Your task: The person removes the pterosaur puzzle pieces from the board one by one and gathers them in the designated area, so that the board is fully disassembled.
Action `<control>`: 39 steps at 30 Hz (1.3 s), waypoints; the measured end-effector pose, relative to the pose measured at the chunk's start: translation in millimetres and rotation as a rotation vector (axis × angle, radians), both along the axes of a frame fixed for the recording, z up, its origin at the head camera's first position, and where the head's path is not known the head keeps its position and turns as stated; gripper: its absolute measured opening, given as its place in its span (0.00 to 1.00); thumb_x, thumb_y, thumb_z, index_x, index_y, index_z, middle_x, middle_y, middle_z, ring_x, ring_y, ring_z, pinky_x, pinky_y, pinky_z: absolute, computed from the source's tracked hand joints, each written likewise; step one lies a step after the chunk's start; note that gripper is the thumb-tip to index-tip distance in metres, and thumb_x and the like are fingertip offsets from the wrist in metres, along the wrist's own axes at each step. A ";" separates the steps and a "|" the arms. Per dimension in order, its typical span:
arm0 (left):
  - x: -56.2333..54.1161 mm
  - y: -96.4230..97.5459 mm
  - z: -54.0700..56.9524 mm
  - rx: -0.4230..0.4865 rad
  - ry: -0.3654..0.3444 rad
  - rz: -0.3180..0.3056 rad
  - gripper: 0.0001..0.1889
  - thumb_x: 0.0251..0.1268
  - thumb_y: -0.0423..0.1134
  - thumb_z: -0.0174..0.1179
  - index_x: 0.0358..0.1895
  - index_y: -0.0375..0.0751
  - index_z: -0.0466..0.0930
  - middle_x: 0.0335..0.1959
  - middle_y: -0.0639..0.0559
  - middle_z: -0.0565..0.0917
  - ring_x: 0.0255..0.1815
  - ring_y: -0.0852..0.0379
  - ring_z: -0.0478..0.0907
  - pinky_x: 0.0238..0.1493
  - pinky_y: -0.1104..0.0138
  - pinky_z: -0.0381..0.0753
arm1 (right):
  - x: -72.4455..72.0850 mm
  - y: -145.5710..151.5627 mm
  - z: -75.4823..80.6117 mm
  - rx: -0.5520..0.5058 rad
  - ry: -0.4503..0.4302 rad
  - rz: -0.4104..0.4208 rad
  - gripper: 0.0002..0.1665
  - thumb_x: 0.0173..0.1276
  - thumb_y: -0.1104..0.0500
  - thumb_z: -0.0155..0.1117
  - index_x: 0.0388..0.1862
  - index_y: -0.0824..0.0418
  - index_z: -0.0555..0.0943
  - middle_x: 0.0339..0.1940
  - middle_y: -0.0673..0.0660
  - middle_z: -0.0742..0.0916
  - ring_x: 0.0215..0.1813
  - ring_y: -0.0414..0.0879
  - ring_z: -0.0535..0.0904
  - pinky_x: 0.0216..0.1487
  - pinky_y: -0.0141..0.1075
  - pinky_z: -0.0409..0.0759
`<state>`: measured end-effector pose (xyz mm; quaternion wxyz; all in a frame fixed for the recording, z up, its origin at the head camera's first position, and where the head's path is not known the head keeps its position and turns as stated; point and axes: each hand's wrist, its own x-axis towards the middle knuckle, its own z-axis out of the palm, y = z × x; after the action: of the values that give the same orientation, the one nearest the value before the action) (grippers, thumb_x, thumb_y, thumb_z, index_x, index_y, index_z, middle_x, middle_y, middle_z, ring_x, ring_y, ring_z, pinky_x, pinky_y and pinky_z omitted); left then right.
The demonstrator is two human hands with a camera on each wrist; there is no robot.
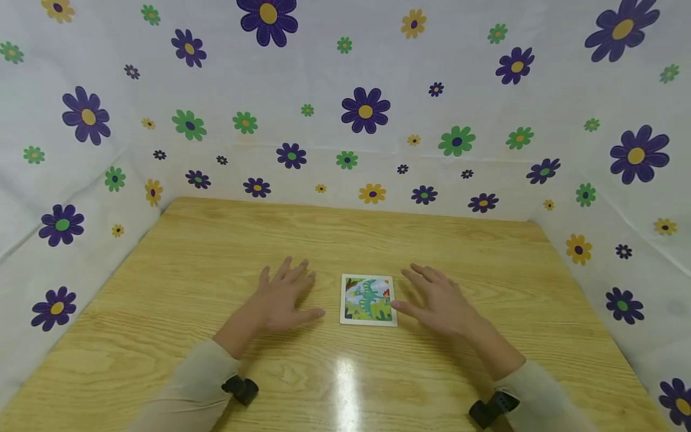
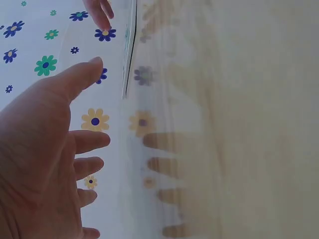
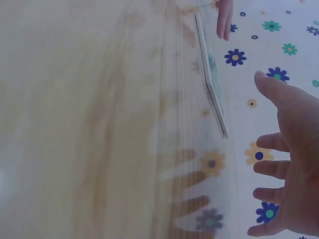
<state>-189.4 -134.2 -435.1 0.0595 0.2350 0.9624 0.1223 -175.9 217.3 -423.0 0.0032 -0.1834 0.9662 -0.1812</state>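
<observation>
A small square picture board (image 1: 369, 300) with a white border and a teal cartoon dinosaur lies flat on the wooden table (image 1: 302, 372). To its left, my left hand (image 1: 281, 300) has its fingers spread, palm down, and holds nothing. On the other side is my right hand (image 1: 439, 303), also spread and holding nothing; its thumb tip is at the board's right edge in the head view, and I cannot tell whether it touches. Both wrist views show the board edge-on, as a thin slab (image 2: 130, 47) on the left and a pale slab (image 3: 212, 79) on the right.
White cloth with purple, green and yellow flowers (image 1: 365, 111) encloses the table at the back and both sides. Black wrist cameras are strapped over the left sleeve (image 1: 240, 390) and the right sleeve (image 1: 493, 410). The glossy tabletop mirrors the hands and flowers.
</observation>
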 end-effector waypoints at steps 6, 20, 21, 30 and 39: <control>-5.2 16.5 -1.7 0.025 -0.017 -0.027 0.46 0.63 0.74 0.52 0.78 0.49 0.61 0.82 0.45 0.53 0.80 0.32 0.44 0.66 0.30 0.51 | -14.3 -16.6 -3.7 -0.113 0.028 0.060 0.36 0.66 0.38 0.67 0.64 0.59 0.80 0.63 0.62 0.79 0.62 0.61 0.71 0.58 0.58 0.70; -14.8 53.3 -7.4 0.289 -0.255 -0.122 0.50 0.63 0.62 0.64 0.80 0.39 0.52 0.82 0.44 0.49 0.81 0.34 0.44 0.74 0.40 0.57 | -35.5 -61.1 -3.2 -0.247 -0.171 0.163 0.24 0.69 0.48 0.68 0.57 0.62 0.83 0.44 0.56 0.82 0.38 0.43 0.75 0.38 0.34 0.76; -15.6 54.7 -7.8 0.318 -0.270 -0.126 0.49 0.64 0.61 0.64 0.79 0.37 0.53 0.81 0.43 0.50 0.81 0.36 0.45 0.74 0.42 0.59 | -36.9 -63.9 -3.7 -0.246 -0.173 0.179 0.24 0.69 0.49 0.68 0.56 0.63 0.83 0.43 0.56 0.83 0.37 0.42 0.76 0.37 0.33 0.77; -20.2 62.6 -10.6 0.437 -0.318 -0.084 0.45 0.63 0.51 0.69 0.76 0.31 0.59 0.79 0.41 0.54 0.75 0.40 0.61 0.71 0.49 0.67 | -45.1 -78.8 -6.9 -0.219 -0.153 0.216 0.20 0.70 0.52 0.68 0.54 0.64 0.84 0.38 0.53 0.85 0.38 0.43 0.76 0.39 0.35 0.77; -18.6 61.8 -14.2 0.516 -0.360 -0.031 0.47 0.60 0.49 0.72 0.75 0.29 0.59 0.79 0.43 0.54 0.68 0.43 0.70 0.65 0.51 0.73 | -46.1 -85.9 -6.8 -0.163 -0.121 0.220 0.18 0.69 0.56 0.69 0.52 0.65 0.85 0.39 0.54 0.86 0.38 0.42 0.78 0.41 0.36 0.79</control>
<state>-208.0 -72.4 -449.4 0.1693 0.2313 0.8699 0.4014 -221.9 131.4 -429.8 0.0661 -0.2765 0.9204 -0.2684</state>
